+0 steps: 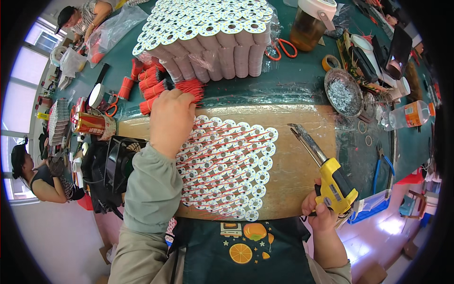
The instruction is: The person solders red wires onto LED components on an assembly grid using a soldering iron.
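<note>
Clearly gripping the iron [336,187] with right hand [322,214] beside the discs [228,169], presumably to spare them heat, and covering wires [196,88] beyond them with left hand [171,119], grip hidden.

Toward the back of the green tabletop [293,87] stands a pitcher [306,33] with a white top and brownish liquid inside; orange-handled scissors [280,47] lie just beside it. Further right are a yellow tape roll [325,64] and a clear bottle [407,115] with an orange label (tipped on its side, orange cap outward). Blue-handled pliers [377,173] lie near the right edge. On the left sit a red-and-gold can [90,124] and, nearer, a black grilled housing [124,158]. Two other people, one at upper left [92,19], one lower [49,182], appear near bright windows [26,90].
</note>
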{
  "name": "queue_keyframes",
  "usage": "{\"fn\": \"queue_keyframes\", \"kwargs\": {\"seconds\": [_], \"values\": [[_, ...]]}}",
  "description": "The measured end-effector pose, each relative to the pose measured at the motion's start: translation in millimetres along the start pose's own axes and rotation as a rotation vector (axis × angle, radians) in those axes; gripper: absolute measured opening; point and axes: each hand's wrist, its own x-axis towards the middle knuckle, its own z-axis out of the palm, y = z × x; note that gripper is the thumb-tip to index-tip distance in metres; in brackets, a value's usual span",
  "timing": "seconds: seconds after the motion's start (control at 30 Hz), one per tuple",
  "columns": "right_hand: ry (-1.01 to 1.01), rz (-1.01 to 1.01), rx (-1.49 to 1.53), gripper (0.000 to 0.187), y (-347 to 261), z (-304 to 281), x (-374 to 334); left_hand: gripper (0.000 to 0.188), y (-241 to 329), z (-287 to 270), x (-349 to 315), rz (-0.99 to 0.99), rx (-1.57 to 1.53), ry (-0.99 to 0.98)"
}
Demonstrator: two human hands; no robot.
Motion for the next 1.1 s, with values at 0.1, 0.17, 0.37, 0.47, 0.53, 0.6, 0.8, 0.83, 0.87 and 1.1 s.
{"fn": "queue_keyframes", "kwargs": {"seconds": [0.1,0.17,0.37,0.47,0.53,0.6,0.8,0.83,0.87,1.1], "values": [[0.003,0.011,0.009,0.077,1,-1,-1,0.009,-10,6,0,-0.036,0.062,-0.021],[-0.004,0.014,0.033,0.078,2,-2,-1,0.009,-12,11,4,-0.028,0.083,-0.017],[-0.015,0.007,0.023,0.076,3,-4,0,0.011,-17,16,12,-0.025,0.129,-0.047],[-0.027,-0.007,0.082,0.073,2,-4,-1,0.01,-17,15,10,-0.009,0.119,-0.03],[-0.018,-0.006,0.071,0.073,2,-4,-1,0.009,-17,14,8,-0.003,0.102,-0.005],[-0.016,-0.01,0.068,0.073,3,-4,-1,0.008,-16,13,7,-0.006,0.096,0.007],[-0.031,-0.028,0.065,0.072,4,-4,0,0.01,-14,10,3,0.018,0.056,0.004],[-0.032,-0.03,0.064,0.072,4,-5,0,0.01,-14,9,4,0.02,0.055,0.003],[-0.037,-0.037,0.071,0.071,4,-5,0,0.01,-14,8,4,0.03,0.009,-0.019],[-0.001,-0.01,0.007,0.078,3,-4,0,0.014,1,2,17,0.092,-0.116,-0.182]]}}
